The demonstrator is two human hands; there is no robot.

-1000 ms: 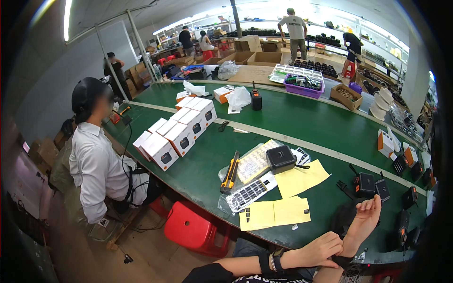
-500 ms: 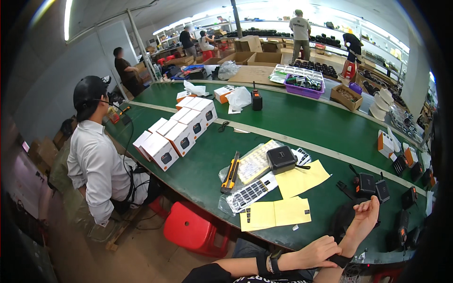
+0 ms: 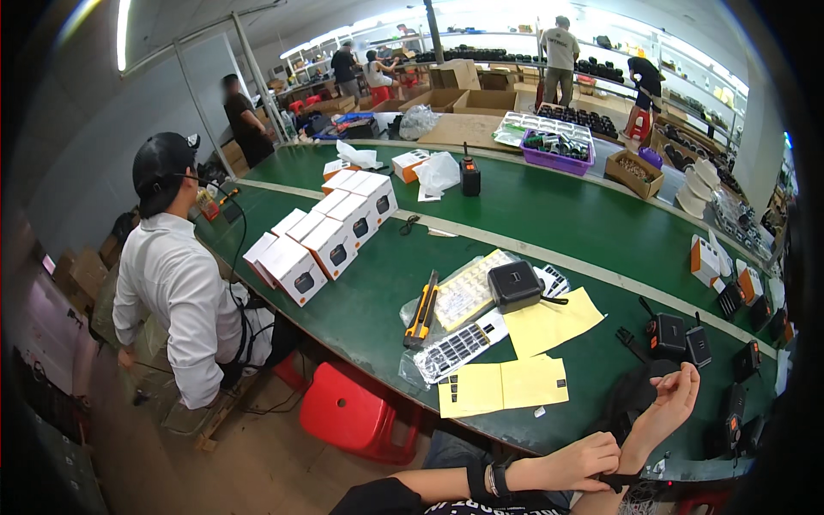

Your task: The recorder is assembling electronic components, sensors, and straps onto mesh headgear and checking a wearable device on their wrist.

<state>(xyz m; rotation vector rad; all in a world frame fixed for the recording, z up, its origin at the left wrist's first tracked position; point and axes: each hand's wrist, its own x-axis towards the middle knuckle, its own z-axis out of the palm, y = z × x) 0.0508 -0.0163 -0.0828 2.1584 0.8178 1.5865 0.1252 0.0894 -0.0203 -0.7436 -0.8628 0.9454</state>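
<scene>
My left hand [image 3: 584, 460] is closed at my right wrist, its fingers gripping a black wrist strap [image 3: 620, 481] worn there. My right hand [image 3: 668, 407] is raised above the table edge, palm turned inward, with loosely bent fingers and nothing in them. A black cloth item [image 3: 633, 393] lies behind my right forearm, partly hidden. Beyond the right hand stand a black boxy device [image 3: 665, 333] with an orange mark and a smaller black device [image 3: 698, 345]. Around my left wrist are a black band [image 3: 477, 481] and a light bracelet.
On the green table [image 3: 378, 330] lie yellow sheets [image 3: 505, 386], a black case [image 3: 513, 286], sticker sheets [image 3: 463, 343] and a yellow-black cutter [image 3: 422, 311]. White boxes [image 3: 296, 270] stand further left. A red stool [image 3: 348, 410] and a seated person [image 3: 176, 296] are at the left.
The strap's band sits lower on my right wrist, with my left fingers still on it. The seated person at the left has moved their arms. The view has shifted slightly.
</scene>
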